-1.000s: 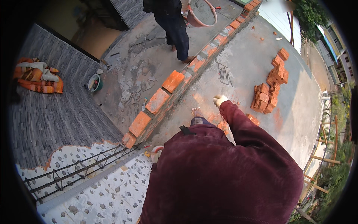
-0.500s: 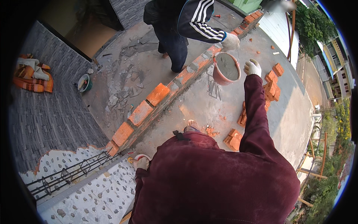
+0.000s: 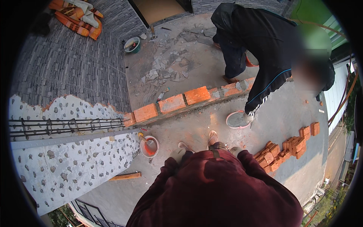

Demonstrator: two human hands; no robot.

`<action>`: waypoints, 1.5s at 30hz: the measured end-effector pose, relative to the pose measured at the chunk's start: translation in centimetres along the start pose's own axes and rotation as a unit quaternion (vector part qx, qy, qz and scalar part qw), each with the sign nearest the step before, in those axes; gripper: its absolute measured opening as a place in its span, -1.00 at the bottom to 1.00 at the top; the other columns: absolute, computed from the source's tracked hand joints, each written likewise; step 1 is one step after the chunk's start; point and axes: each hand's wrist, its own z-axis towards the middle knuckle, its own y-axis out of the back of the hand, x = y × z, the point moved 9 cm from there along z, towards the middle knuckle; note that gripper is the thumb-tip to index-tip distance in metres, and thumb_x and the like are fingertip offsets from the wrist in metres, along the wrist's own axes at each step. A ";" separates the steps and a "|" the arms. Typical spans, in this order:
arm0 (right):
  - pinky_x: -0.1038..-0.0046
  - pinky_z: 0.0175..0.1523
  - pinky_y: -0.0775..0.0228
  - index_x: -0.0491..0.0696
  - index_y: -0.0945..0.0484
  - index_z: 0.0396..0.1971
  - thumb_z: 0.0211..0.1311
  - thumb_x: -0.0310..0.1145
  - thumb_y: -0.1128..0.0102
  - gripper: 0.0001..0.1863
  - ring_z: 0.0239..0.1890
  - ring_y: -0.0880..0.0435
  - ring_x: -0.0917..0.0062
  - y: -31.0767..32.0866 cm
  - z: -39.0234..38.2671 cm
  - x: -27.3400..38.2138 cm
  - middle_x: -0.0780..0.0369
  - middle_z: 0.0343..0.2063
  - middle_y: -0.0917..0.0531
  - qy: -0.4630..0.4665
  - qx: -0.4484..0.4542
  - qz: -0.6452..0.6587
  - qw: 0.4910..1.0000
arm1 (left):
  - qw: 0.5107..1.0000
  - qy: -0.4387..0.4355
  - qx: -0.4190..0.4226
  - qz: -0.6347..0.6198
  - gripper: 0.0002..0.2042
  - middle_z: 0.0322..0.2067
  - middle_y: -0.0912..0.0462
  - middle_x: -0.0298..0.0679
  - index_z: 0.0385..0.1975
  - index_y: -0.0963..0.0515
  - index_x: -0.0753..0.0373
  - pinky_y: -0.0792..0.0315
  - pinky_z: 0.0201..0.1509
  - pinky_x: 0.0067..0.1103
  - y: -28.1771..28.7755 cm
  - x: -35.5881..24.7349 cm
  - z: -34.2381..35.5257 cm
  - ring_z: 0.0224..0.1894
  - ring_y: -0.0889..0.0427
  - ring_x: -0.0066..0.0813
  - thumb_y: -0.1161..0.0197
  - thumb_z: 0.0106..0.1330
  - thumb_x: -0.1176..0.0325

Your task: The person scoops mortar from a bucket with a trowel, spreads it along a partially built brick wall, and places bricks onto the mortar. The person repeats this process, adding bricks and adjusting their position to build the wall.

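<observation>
My left hand (image 3: 177, 154), in a pale glove, is drawn in beside my left leg; its fingers are mostly hidden. The gloved right hand (image 3: 236, 151) is close against my right leg, partly covered by my sleeve, its fingers not readable. Ahead of it, a bucket of grey mortar (image 3: 236, 119) stands on the floor on my side of the low brick wall. A co-worker's gloved hand (image 3: 248, 118) is at its rim. To my left, apart from my hand, sits a bucket (image 3: 145, 151) with a red inside and a trowel (image 3: 152, 144) in it.
The low brick wall (image 3: 172, 104) runs across ahead, the co-worker (image 3: 261, 41) bending over it. Stacked bricks (image 3: 280, 153) lie to the right. Rebar (image 3: 68, 126) extends from the wall's left end. Beyond are rubble (image 3: 160, 70) and a green bucket (image 3: 132, 44).
The mortar bucket has gone from hanging in the co-worker's hand to the floor. My right arm has pulled back from reaching out; my left hand has left the trowel bucket. The view has turned.
</observation>
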 end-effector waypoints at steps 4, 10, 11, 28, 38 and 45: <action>0.40 -0.39 -0.54 -0.09 -0.66 0.09 0.39 -0.21 -0.23 -0.62 -0.46 -0.65 0.51 3.3 -2.0 1.0 0.27 -0.35 -0.71 -0.121 -0.083 0.226 0.963 | 0.982 0.141 0.124 -0.018 -0.49 0.13 -0.72 -0.04 0.20 -0.64 0.16 -0.52 0.22 -0.26 -3.7 2.3 -1.9 0.22 -0.67 -0.10 -0.10 0.52 -0.11; 0.43 -0.41 -0.47 -0.10 -0.68 0.02 0.36 -0.26 -0.25 -0.67 -0.50 -0.63 0.57 7.9 -6.7 0.7 0.28 -0.43 -0.70 -0.149 -0.195 0.238 0.940 | 0.934 0.161 0.318 -0.033 -0.37 0.29 -0.59 0.04 0.38 -0.48 0.12 -0.42 0.38 -0.27 -10.7 4.1 -3.7 0.29 -0.60 0.04 0.05 0.54 -0.22; 0.45 -0.40 -0.47 -0.11 -0.69 0.02 0.36 -0.26 -0.25 -0.67 -0.48 -0.63 0.57 7.7 -6.6 3.4 0.27 -0.43 -0.70 -0.128 -0.191 0.234 0.945 | 0.920 0.214 0.319 -0.073 -0.35 0.35 -0.53 0.07 0.42 -0.43 0.13 -0.39 0.41 -0.27 -10.4 6.3 -4.2 0.32 -0.56 0.07 0.06 0.55 -0.22; 0.29 0.05 -0.61 -0.15 -0.78 -0.22 0.34 -0.26 -0.27 -0.73 -0.11 -0.82 0.25 1.3 1.6 -2.5 0.04 -0.24 -0.82 0.227 0.047 -0.430 0.873 | 0.873 0.366 0.322 -0.007 0.10 0.61 0.11 0.22 0.67 0.09 -0.12 -0.11 0.62 -0.03 -18.3 0.4 -6.2 0.58 -0.09 0.34 -0.18 0.21 -0.53; 0.17 0.31 -0.48 -0.16 -0.35 0.42 0.13 -0.19 -0.41 -0.15 0.24 -0.64 0.00 18.2 17.8 -4.5 -0.17 0.15 -0.64 -0.146 -0.250 -0.052 0.956 | 0.821 0.524 0.219 0.060 0.09 0.56 0.10 0.39 0.67 0.12 -0.15 -0.28 0.48 0.06 -25.3 0.7 -9.3 0.52 -0.14 0.49 -0.27 0.23 -0.44; 0.28 0.18 -0.56 -0.29 -0.36 0.40 0.17 -0.08 -0.52 -0.09 0.07 -0.74 0.19 21.2 27.4 -24.3 -0.07 0.10 -0.68 -0.199 -0.311 0.176 0.913 | 0.858 0.487 0.155 0.054 0.05 0.55 0.05 0.35 0.65 0.05 -0.08 -0.27 0.49 0.05 -27.3 1.7 -4.3 0.55 -0.09 0.43 -0.36 0.26 -0.31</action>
